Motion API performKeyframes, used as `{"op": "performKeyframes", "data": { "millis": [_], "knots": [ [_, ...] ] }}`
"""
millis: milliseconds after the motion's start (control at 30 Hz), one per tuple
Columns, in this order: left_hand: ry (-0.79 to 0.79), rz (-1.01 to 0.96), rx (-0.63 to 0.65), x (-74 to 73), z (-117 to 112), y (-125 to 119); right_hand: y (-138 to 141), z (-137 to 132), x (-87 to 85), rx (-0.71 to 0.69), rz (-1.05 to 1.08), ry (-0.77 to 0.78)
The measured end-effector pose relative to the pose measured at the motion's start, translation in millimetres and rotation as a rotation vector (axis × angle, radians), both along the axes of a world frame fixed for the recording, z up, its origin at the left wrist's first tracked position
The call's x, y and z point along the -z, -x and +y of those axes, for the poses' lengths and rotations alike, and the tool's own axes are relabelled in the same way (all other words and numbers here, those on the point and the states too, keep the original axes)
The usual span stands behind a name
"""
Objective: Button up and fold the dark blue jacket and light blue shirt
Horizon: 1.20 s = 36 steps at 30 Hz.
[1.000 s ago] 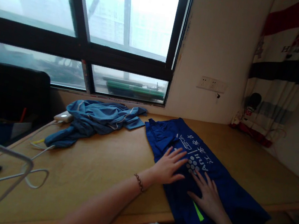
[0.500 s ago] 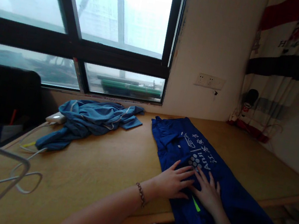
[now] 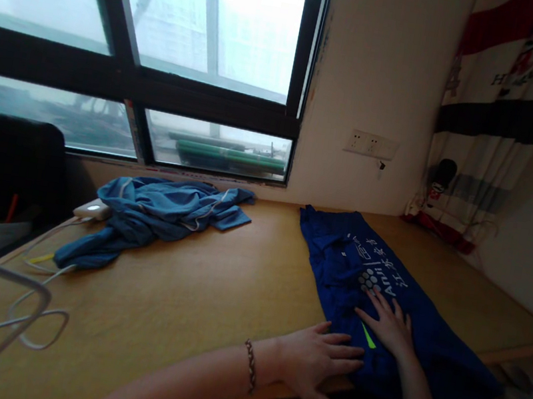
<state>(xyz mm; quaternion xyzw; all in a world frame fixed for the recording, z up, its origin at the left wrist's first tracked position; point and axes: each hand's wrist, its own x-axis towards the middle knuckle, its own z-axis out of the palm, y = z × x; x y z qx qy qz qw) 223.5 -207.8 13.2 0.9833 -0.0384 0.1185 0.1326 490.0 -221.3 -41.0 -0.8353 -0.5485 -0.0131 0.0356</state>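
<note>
A dark blue shirt with white printed lettering and a small bright green mark lies on the wooden table, its near end reaching the front edge. My right hand rests flat on the shirt beside the printed dots, fingers spread. Lower down, my left hand is open at the table's front edge, its fingertips at the shirt's near left side. Whether those fingertips press on the cloth, I cannot tell. A braided bracelet circles my left wrist.
A crumpled lighter blue garment lies at the back left, by a white power strip and a white cable. A window stands behind. The patterned curtain hangs at the right, near a wall socket.
The shirt has shifted to the right on the table, and its hanging near part is now up by the edge. My left hand has moved down, apart from my right hand.
</note>
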Motion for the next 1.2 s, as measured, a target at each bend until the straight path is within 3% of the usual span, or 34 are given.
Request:
{"op": "performKeyframes", "data": {
  "millis": [667, 1200],
  "knots": [
    [-0.037, 0.033, 0.003, 5.0, 3, -2, -102, 20, 6.8, 0.019, 0.011, 0.013],
    [-0.036, 0.04, -0.009, 5.4, 3, -2, -151, 37, 8.9, 0.041, 0.01, 0.019]
  ]
}}
